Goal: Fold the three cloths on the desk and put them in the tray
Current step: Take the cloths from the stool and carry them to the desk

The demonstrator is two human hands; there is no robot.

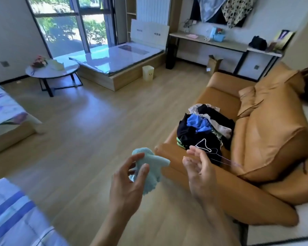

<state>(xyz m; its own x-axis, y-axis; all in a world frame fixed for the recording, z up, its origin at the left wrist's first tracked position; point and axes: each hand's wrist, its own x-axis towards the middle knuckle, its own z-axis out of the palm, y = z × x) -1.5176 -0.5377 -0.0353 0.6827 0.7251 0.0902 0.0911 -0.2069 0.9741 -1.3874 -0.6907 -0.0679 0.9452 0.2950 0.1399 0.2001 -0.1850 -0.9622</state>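
above the wooden floor, beside the sofa arm (169, 153), our left hand (128, 176) pinches a small light blue cloth (150, 167) between thumb and fingers, bunched and hanging. our right hand (199, 167) hovers near it, fingers spread and empty. we judge the fold is only starting; next we need the right hand to catch a free corner and square it. no tray can be picked out. a pale bin (148, 73) stands by the far bed platform, contents hidden.
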